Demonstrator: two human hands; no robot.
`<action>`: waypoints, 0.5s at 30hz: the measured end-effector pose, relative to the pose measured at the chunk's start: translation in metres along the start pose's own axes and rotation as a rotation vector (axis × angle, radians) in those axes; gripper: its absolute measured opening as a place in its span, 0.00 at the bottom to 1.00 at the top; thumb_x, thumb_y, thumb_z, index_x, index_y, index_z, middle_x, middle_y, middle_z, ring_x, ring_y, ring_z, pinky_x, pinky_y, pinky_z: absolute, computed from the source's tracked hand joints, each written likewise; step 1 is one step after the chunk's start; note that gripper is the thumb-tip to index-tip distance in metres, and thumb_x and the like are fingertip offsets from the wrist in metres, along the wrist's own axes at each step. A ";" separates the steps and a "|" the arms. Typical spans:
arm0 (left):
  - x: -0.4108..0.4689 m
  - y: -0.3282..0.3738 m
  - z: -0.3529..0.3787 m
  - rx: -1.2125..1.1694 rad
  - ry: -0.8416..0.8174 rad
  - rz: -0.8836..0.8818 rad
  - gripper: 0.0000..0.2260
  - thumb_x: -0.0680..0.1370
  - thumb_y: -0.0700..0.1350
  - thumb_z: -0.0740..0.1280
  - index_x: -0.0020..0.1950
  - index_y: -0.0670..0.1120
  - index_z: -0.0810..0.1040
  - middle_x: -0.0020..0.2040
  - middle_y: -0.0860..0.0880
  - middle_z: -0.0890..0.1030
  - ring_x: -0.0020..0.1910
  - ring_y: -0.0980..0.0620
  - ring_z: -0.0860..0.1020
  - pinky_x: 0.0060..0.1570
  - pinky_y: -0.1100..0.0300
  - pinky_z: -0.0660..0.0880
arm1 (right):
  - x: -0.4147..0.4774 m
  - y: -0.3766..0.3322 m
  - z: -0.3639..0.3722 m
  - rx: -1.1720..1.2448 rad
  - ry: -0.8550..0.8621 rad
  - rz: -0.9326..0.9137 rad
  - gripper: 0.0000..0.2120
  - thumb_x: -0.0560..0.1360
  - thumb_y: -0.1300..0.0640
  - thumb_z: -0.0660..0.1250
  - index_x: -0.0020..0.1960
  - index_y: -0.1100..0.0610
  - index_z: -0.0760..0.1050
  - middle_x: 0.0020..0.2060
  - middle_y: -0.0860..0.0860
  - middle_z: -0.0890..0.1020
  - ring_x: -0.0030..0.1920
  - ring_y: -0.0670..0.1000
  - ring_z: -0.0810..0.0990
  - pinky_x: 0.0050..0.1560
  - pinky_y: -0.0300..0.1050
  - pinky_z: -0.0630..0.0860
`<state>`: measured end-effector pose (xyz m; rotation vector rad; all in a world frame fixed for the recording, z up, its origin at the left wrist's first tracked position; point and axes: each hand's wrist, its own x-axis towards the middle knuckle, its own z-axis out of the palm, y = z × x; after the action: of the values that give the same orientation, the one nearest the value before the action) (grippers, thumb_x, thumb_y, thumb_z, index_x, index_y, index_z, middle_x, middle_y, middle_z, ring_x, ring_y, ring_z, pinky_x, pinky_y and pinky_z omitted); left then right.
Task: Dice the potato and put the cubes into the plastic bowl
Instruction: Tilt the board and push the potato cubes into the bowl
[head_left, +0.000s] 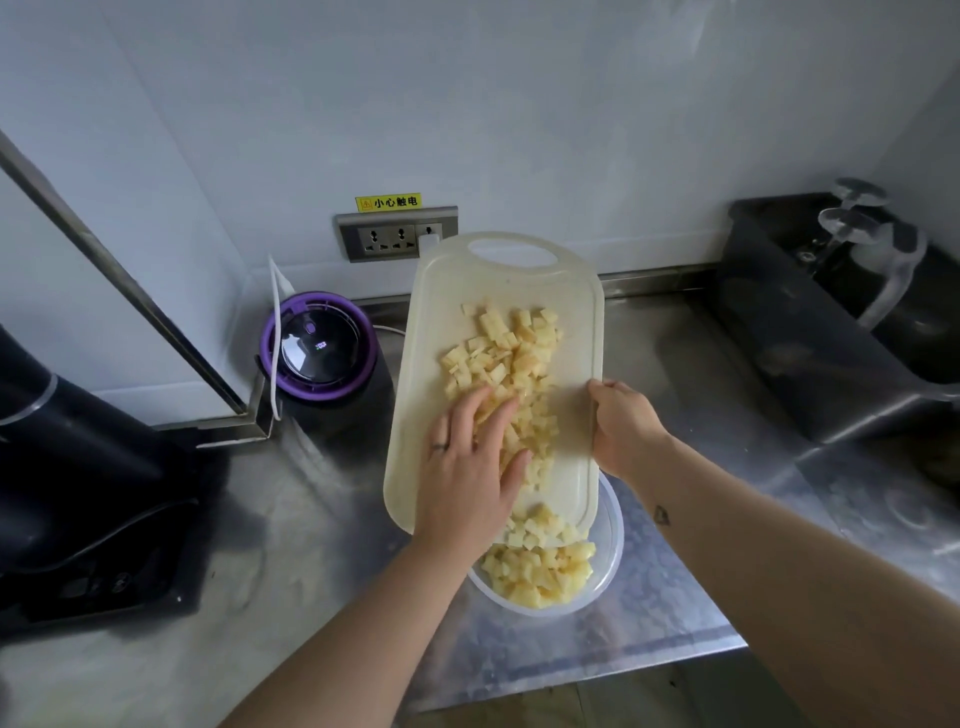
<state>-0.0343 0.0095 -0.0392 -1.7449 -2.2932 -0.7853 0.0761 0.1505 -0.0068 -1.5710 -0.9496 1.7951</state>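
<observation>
A white plastic cutting board is tilted over a clear plastic bowl at the counter's front. Yellow potato cubes lie across the board, and more cubes fill the bowl under its lower end. My left hand lies flat on the board with straight fingers, touching the cubes. My right hand grips the board's right edge and holds it up.
A purple-rimmed round appliance stands left of the board, with a white cable beside it. A black appliance occupies the far left. A wall socket sits behind. A dark sink with upturned glasses is at the right.
</observation>
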 end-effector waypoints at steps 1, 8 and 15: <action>-0.003 0.000 0.003 0.014 -0.015 0.028 0.20 0.79 0.58 0.57 0.68 0.51 0.71 0.69 0.47 0.69 0.65 0.46 0.72 0.62 0.51 0.72 | 0.001 0.000 0.000 -0.003 0.010 -0.006 0.10 0.83 0.59 0.58 0.43 0.57 0.70 0.48 0.59 0.75 0.50 0.59 0.77 0.60 0.65 0.75; -0.023 0.006 0.016 0.065 0.010 0.115 0.19 0.79 0.57 0.57 0.67 0.50 0.67 0.66 0.46 0.67 0.63 0.44 0.70 0.61 0.47 0.74 | -0.002 0.001 -0.001 -0.015 0.061 0.005 0.09 0.83 0.59 0.58 0.44 0.57 0.71 0.49 0.58 0.76 0.60 0.63 0.77 0.61 0.63 0.75; -0.033 0.018 0.024 0.094 0.034 0.266 0.19 0.77 0.57 0.57 0.64 0.51 0.68 0.62 0.46 0.68 0.63 0.46 0.67 0.68 0.45 0.67 | -0.002 -0.001 0.002 -0.032 0.083 -0.016 0.09 0.83 0.59 0.58 0.44 0.57 0.71 0.42 0.55 0.76 0.47 0.58 0.77 0.60 0.62 0.76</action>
<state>-0.0030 -0.0036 -0.0684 -1.9238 -1.9850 -0.6407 0.0745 0.1493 -0.0043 -1.6394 -0.9531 1.6979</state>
